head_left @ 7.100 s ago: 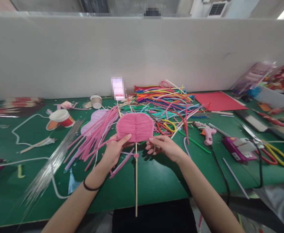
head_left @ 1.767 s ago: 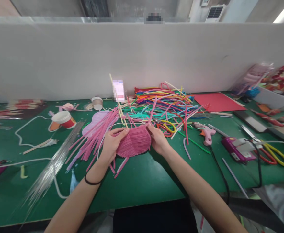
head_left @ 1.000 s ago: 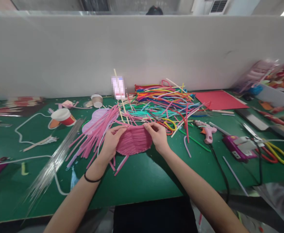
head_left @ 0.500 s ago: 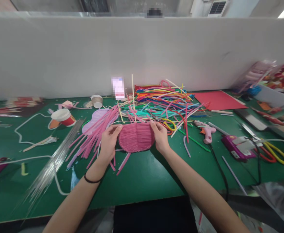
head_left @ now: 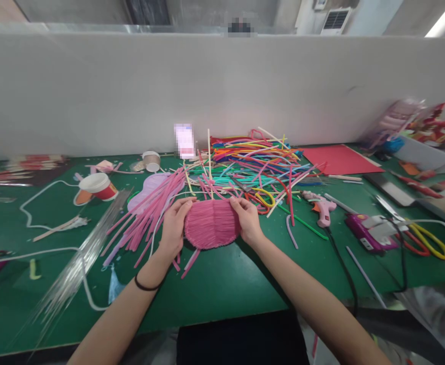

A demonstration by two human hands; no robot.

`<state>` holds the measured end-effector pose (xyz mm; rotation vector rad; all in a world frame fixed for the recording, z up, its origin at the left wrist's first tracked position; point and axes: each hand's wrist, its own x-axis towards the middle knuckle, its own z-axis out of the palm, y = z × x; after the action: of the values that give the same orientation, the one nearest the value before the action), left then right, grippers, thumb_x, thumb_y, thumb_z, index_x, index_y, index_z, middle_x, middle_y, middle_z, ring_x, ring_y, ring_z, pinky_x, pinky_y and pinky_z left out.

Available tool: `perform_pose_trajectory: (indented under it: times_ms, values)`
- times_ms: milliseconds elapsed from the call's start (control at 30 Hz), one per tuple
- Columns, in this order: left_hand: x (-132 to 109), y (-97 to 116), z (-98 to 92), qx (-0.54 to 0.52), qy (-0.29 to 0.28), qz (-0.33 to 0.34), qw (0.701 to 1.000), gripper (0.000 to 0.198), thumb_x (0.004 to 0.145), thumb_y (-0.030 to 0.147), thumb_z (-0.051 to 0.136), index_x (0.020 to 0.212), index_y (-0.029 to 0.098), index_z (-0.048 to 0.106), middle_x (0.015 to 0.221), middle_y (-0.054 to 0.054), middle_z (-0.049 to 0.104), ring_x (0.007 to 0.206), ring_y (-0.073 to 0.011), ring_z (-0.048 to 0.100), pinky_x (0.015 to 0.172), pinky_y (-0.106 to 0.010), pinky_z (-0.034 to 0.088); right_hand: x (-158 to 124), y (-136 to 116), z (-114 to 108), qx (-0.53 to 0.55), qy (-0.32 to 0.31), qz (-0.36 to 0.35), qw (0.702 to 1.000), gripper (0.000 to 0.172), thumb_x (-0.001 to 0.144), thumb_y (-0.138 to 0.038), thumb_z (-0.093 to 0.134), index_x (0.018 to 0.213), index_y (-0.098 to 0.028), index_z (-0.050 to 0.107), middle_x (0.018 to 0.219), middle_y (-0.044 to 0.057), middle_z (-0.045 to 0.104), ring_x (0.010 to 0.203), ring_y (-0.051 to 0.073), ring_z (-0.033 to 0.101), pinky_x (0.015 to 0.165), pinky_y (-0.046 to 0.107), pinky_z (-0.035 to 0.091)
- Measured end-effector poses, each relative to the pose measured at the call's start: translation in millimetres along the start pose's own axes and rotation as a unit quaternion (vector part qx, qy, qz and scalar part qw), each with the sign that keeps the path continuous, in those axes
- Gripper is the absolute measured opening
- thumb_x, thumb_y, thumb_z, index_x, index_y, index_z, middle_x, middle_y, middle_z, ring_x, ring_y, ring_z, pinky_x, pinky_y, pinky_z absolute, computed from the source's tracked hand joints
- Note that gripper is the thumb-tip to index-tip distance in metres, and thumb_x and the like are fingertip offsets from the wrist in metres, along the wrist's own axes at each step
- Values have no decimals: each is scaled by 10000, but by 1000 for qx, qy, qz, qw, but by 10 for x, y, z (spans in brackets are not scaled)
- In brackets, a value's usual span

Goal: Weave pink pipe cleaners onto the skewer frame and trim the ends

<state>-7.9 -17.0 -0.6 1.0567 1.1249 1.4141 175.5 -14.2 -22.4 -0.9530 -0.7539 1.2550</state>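
Note:
A pink, ribbed, leaf-like piece (head_left: 212,224) that looks made of pipe cleaners is held up over the table, a seam running down its middle. My left hand (head_left: 175,225) pinches its left edge, thumb in front. On the opposite side, my right hand (head_left: 247,218) grips the upper right edge between thumb and fingers. The fingers behind the piece are partly hidden. Loose pink pipe cleaners (head_left: 146,220) fan out beside my left hand, partly over a lilac flat shape (head_left: 140,197). Behind the piece lies a heap of multicoloured pipe cleaners (head_left: 252,157).
To the right are a pink glue gun (head_left: 324,210), a purple power strip (head_left: 367,235), scissors (head_left: 431,241) and red sheets (head_left: 342,158). At left stand a paper cup (head_left: 98,186) and a bundle of thin wires (head_left: 85,248). A phone (head_left: 184,141) leans against the grey partition (head_left: 111,86).
Both hands have lowered the pink piece slightly, and its face is tilted more toward me. The view has shifted a little. Both hands keep their hold.

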Motion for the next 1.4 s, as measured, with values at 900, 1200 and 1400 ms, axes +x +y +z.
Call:
perform_pose_trajectory:
  times_ms: [900,1200,1400]
  values:
    - [-174,23,56,-200,-172,-180,947,337,659,365,794,952,235,691,1027,-55,735,982,-269,680,864,-418,551,109,-112,6,212,19,79,974,298,649,-413,811,851,-215,716,899,10,741,804,163,664,750,294,541]
    - [-73,2,95,-203,-43,-146,967,408,683,147,748,1075,234,677,1076,-29,735,1025,-221,675,877,-326,570,-49,-178,30,102,-65,111,986,317,683,-478,769,831,-205,705,802,5,720,675,118,640,584,222,506]
    - [-23,23,45,-215,-19,-157,964,372,673,107,721,1025,226,701,1047,-18,746,992,-231,690,863,-351,588,-35,-203,-11,65,-42,85,993,344,637,-482,798,780,-192,679,719,-10,667,625,109,624,542,216,518]
